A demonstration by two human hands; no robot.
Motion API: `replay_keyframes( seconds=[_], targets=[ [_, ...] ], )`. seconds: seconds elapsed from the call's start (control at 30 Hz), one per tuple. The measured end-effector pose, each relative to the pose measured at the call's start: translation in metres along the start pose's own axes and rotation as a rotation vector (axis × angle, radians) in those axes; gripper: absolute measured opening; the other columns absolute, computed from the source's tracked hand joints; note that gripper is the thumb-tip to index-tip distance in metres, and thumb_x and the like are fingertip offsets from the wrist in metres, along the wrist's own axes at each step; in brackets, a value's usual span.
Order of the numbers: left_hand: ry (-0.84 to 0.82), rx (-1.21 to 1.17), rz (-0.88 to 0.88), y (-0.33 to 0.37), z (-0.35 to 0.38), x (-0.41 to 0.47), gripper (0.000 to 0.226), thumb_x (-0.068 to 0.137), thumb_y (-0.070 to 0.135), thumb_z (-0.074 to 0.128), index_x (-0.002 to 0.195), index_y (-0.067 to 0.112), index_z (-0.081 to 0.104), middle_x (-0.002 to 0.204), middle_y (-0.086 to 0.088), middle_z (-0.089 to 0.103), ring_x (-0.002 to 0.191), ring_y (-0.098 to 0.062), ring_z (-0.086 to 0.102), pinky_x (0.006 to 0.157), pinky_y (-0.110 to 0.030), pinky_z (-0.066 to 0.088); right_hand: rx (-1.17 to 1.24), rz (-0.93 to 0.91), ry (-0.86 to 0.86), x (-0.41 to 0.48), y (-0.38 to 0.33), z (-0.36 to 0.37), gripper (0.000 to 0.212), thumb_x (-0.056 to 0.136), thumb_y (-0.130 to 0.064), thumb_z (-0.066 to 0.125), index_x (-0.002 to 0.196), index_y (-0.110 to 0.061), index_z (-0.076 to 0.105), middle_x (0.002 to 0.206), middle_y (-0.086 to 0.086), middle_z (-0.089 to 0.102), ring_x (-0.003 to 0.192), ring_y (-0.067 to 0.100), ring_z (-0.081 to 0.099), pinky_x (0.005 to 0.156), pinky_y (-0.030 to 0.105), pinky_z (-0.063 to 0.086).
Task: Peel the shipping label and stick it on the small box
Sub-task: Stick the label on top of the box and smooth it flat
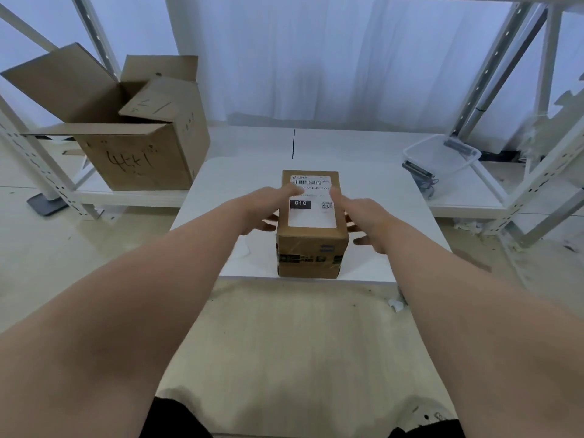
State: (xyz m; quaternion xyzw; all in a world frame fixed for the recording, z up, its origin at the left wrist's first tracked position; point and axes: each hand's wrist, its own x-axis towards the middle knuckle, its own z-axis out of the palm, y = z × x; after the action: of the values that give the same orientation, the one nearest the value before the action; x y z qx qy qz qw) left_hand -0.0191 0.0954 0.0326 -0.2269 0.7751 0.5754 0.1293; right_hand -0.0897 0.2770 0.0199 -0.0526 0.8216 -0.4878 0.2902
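Observation:
A small brown cardboard box (311, 248) stands on a white table (395, 222), near its front edge. A white shipping label (313, 216) with a barcode, a black "010" block and a QR code lies flat on the box's top. My left hand (268, 205) reaches in from the left, its straight fingers pressing on the label's upper left part and its thumb beside the box's left side. My right hand (363, 213) comes from the right, its fingertips touching the label's right edge, the other fingers spread along the box's right side.
A large open cardboard box (136, 147) sits on a low white shelf at the back left. A clear plastic bin (442, 156) lies on the shelf at the back right. White metal racking (512, 74) frames both sides. Pale floor lies in front of the table.

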Motion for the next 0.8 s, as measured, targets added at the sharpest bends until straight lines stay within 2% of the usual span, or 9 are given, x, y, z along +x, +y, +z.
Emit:
replay_keyframes(
  seconds=[0.07,0.17,0.33,0.4,0.47,0.57,0.63,0.7,0.8],
  targets=[
    [0.16,0.078,0.054,0.006,0.013,0.006,0.064,0.084,0.063,0.051,0.128,0.016,0.048,0.116,-0.001,0.06,0.098,-0.022,0.059,0.072,-0.029,0.05,-0.015,-0.067,0.1,0.003,-0.014,0.011,0.075,0.079,-0.068,0.054,0.124,-0.008,0.051,0.126,0.005,0.058,0.114,0.028,0.055,0.092,0.042,0.048],
    [0.295,0.161,0.119,0.005,0.02,0.017,0.067,0.081,0.056,0.06,0.13,0.013,0.042,0.112,-0.001,0.057,0.092,-0.021,0.059,0.062,-0.025,0.051,-0.076,-0.157,0.192,0.014,-0.023,0.02,0.055,0.079,-0.054,0.066,0.111,-0.01,0.056,0.112,0.006,0.066,0.099,0.025,0.064,0.088,0.042,0.055],
    [0.157,-0.048,0.123,-0.003,0.0,0.016,0.047,0.091,0.04,0.056,0.128,0.014,0.043,0.105,-0.002,0.066,0.082,-0.012,0.065,0.061,-0.025,0.053,0.162,-0.11,0.126,0.016,-0.017,0.01,0.02,0.091,-0.027,0.063,0.101,-0.014,0.052,0.107,0.01,0.068,0.08,0.019,0.065,0.058,0.031,0.052],
    [0.142,-0.067,0.121,-0.005,-0.003,0.015,0.042,0.095,0.039,0.05,0.127,0.015,0.045,0.105,-0.001,0.067,0.083,-0.012,0.064,0.064,-0.026,0.053,0.193,-0.106,0.129,0.017,-0.016,0.007,0.015,0.094,-0.025,0.057,0.101,-0.013,0.05,0.107,0.01,0.067,0.08,0.019,0.063,0.057,0.03,0.05],
    [0.183,-0.05,0.107,-0.002,-0.001,0.016,0.041,0.096,0.044,0.044,0.125,0.015,0.045,0.111,-0.004,0.065,0.083,-0.014,0.062,0.063,-0.028,0.052,0.127,-0.103,0.185,0.022,-0.019,0.01,0.019,0.093,-0.031,0.053,0.097,-0.012,0.051,0.107,0.01,0.068,0.087,0.024,0.064,0.067,0.034,0.055],
    [0.315,0.038,0.082,0.01,0.008,0.023,0.064,0.087,0.062,0.043,0.126,0.011,0.044,0.105,-0.006,0.065,0.082,-0.019,0.063,0.057,-0.03,0.051,-0.095,-0.089,0.239,0.029,-0.03,0.016,0.047,0.084,-0.058,0.051,0.096,-0.012,0.05,0.095,0.005,0.066,0.088,0.026,0.064,0.08,0.042,0.057],
    [0.367,0.144,0.081,0.013,0.012,0.03,0.065,0.084,0.063,0.05,0.12,0.01,0.046,0.096,-0.005,0.066,0.076,-0.018,0.063,0.053,-0.028,0.05,-0.23,-0.075,0.273,0.035,-0.035,0.018,0.056,0.079,-0.067,0.051,0.097,-0.014,0.053,0.084,0.002,0.063,0.079,0.023,0.064,0.078,0.039,0.056],
    [0.397,0.224,0.072,0.013,0.011,0.038,0.063,0.081,0.063,0.053,0.116,0.01,0.048,0.098,-0.005,0.066,0.08,-0.02,0.064,0.062,-0.032,0.055,-0.283,-0.057,0.293,0.042,-0.038,0.019,0.055,0.078,-0.067,0.055,0.096,-0.015,0.053,0.075,-0.001,0.058,0.066,0.018,0.059,0.067,0.032,0.051],
    [0.458,0.313,0.078,0.012,0.006,0.049,0.057,0.083,0.062,0.048,0.108,0.011,0.052,0.099,-0.004,0.066,0.088,-0.023,0.064,0.077,-0.036,0.055,-0.281,-0.054,0.279,0.05,-0.038,0.017,0.048,0.081,-0.062,0.055,0.095,-0.016,0.053,0.082,0.0,0.062,0.071,0.02,0.061,0.065,0.031,0.047]
  ],
)
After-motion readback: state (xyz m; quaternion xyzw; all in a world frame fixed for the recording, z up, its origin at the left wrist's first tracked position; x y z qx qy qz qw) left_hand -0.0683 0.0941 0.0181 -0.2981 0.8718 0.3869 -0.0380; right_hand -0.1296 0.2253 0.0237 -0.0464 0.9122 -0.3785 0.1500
